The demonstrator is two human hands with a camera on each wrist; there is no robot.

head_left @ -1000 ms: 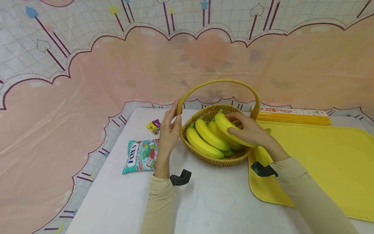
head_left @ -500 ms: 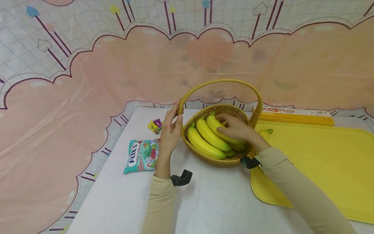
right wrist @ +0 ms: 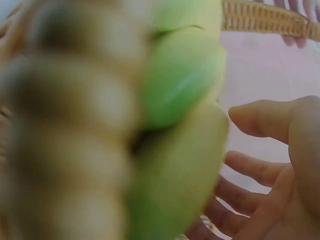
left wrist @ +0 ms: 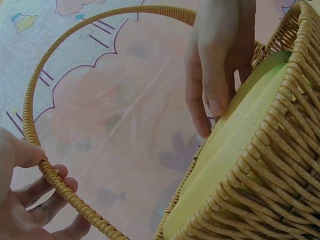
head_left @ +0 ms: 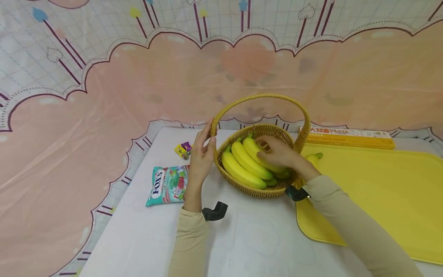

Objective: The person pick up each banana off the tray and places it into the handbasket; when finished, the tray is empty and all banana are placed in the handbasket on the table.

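My left hand (head_left: 201,157) holds the left side of the handle (head_left: 264,96) of a woven wicker basket (head_left: 254,192), thumb and fingers on either side of it in the left wrist view. Several yellow bananas (head_left: 242,171) with green tips lie inside. Over the rightmost banana (head_left: 254,147) is my right hand (head_left: 278,154). In the right wrist view its fingers (right wrist: 255,167) are loosely extended and spread apart from the thumb, with tips at the edge of the bananas (right wrist: 185,160). Part of that banana is hidden under the hand.
Right of the basket lies a yellow tray (head_left: 373,192) with another banana (head_left: 313,157) at its left end. Behind it stands a pasta box (head_left: 349,138). On the left are a bag of Fox's candy (head_left: 169,184) and small wrapped candies (head_left: 182,149).
My right hand has moved left and down with a banana, which now lies against the others in the basket. Over the last half second only slight shifts show. The left hand keeps its place.
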